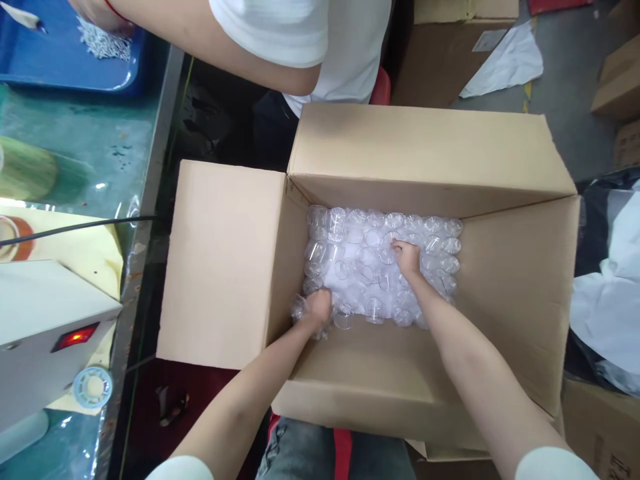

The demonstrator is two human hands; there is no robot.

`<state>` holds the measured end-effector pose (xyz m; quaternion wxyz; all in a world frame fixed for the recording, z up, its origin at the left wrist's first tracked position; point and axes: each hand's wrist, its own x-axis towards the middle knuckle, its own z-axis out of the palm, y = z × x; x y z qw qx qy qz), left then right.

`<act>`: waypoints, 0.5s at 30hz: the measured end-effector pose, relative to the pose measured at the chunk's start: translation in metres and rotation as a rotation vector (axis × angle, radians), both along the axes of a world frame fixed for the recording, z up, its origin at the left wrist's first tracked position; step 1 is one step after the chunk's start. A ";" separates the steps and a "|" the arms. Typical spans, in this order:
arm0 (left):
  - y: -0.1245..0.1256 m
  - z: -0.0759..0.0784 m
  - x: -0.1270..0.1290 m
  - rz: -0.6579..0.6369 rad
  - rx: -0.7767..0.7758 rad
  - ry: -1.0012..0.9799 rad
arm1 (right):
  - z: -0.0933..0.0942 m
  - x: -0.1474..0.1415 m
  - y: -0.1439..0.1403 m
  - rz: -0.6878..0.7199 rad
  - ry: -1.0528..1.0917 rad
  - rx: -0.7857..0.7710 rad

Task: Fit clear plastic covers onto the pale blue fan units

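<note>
Inside an open cardboard box [520,287], rows of clear, round, cup-like plastic pieces [374,310] lie close together. White sheet-like material shows among them. My left hand [319,305] is down at the near left corner of the rows, its fingers curled on crumpled clear plastic [299,308]. Over the middle right of the rows, my right hand [407,257] has its thumb and fingers pinched together at the clear pieces. Whatever is between those fingertips is too small to make out.
The box's left flap [220,267] lies folded outward beside a green-topped workbench [135,133]. On the bench are a blue tray [65,83], tape rolls [93,387] and a machine with a lit red switch [75,337]. A co-worker's arm [260,67] reaches across beyond the box.
</note>
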<state>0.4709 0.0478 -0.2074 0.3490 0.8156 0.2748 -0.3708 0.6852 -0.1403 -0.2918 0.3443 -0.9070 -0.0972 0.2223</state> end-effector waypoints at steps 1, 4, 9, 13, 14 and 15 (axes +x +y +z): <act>-0.001 0.003 0.002 0.040 -0.017 -0.023 | 0.003 -0.002 0.000 -0.028 -0.007 0.004; 0.000 0.013 0.008 0.161 -0.096 -0.111 | 0.020 -0.013 -0.006 -0.089 -0.028 0.029; 0.010 0.032 0.017 0.271 -0.231 -0.222 | 0.062 -0.046 -0.029 -0.105 -0.039 0.106; 0.008 0.056 0.024 0.252 -0.316 -0.381 | 0.095 -0.073 -0.034 0.011 0.043 0.197; 0.004 0.064 0.026 0.230 -0.342 -0.430 | 0.102 -0.080 -0.031 0.042 0.066 0.221; 0.000 0.072 0.028 0.204 -0.371 -0.478 | 0.110 -0.087 -0.026 0.069 0.083 0.242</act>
